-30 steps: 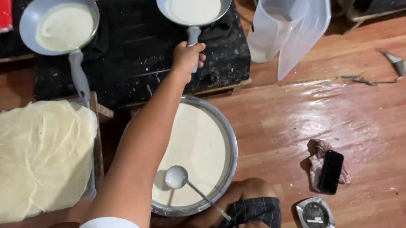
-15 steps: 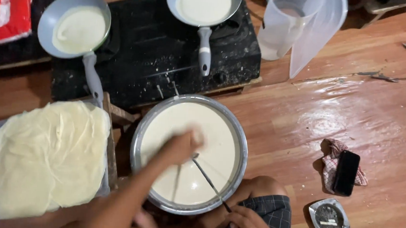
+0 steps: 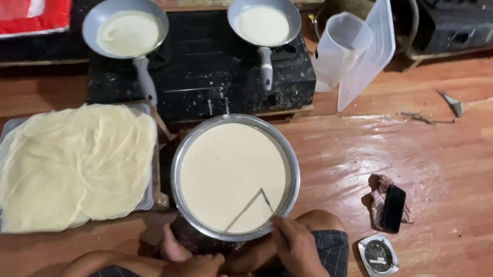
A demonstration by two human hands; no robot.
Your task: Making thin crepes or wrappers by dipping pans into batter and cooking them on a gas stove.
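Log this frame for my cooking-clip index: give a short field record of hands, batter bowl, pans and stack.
right hand: holds ladle handle at bowl rim
left hand: low, beside bowl base
bowl: metal, full of pale batter
pans: two on black stove, left pan, right pan, batter in both
stack: thin crepes on tray, left

Two batter-filled pans (image 3: pixel 128 31) on black stove (image 3: pixel 205 73), stacked crepes (image 3: pixel 74 165), phone (image 3: pixel 394 208), ashtray (image 3: pixel 378 256)

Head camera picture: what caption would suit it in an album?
Right hand holds a ladle handle in a batter bowl; two pans cook nearby.
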